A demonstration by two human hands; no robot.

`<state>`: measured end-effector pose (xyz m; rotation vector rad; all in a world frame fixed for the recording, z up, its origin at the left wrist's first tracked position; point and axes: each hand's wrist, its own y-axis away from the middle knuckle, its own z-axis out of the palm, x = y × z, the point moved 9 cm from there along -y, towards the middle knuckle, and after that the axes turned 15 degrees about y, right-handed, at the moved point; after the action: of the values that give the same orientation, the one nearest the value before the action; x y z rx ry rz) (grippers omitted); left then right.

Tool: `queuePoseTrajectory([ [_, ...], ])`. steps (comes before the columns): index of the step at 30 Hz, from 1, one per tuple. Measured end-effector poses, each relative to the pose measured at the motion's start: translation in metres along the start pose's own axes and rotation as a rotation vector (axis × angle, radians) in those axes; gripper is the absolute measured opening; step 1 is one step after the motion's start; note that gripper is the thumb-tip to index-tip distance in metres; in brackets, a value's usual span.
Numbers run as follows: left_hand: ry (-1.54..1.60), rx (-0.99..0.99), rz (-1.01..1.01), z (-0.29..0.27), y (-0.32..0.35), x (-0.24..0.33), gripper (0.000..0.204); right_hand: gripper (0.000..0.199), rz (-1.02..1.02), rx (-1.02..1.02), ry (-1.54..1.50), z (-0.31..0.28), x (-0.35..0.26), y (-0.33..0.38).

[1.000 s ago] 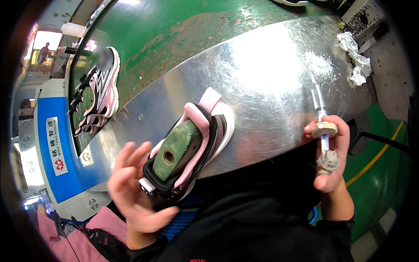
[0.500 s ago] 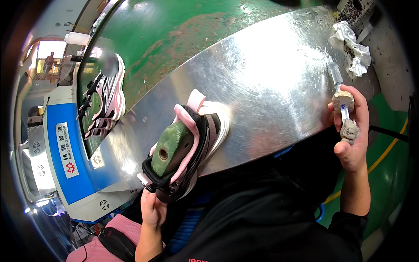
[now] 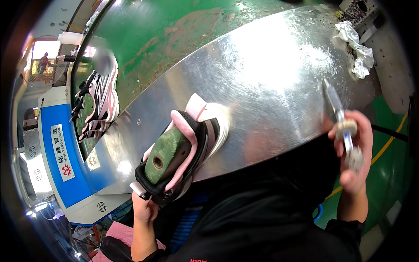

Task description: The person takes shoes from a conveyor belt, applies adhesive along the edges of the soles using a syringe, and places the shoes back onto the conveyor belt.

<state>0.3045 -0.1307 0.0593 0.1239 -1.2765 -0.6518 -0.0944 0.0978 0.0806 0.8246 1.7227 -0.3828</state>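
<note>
At lower centre-left of the frame, the left hand point(image 3: 145, 208) grips the heel of a pink, black and white shoe point(image 3: 187, 150) from below; the shoe sits on a green last point(image 3: 165, 153) and lies tilted across the near edge of the shiny metal table point(image 3: 270, 74). At the right edge, the right hand point(image 3: 355, 153) is closed around a metal tool point(image 3: 338, 115) whose blade points up over the table rim. A second shoe point(image 3: 98, 102) rests at upper left on the green belt point(image 3: 174, 35), beside a blue machine point(image 3: 65, 161). White rags point(image 3: 355, 50) lie at upper right.
</note>
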Motion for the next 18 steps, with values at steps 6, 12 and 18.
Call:
queuePoseTrajectory([
  [6, -0.088, 0.003, -0.069, -0.002, -0.018, 0.000, 0.034, 0.093, -0.252, -0.250, -0.441, 0.043, -0.018, 0.030],
  [12, 0.097, 0.138, -0.181, -0.026, -0.011, -0.004, 0.041, 0.080, -0.203, -0.417, -0.832, 0.089, -0.032, 0.016],
  [18, -0.363, -0.105, -0.205, -0.082, -0.008, -0.015, 0.058, 0.078, -0.110, -0.451, -0.804, 0.103, -0.026, 0.012],
])
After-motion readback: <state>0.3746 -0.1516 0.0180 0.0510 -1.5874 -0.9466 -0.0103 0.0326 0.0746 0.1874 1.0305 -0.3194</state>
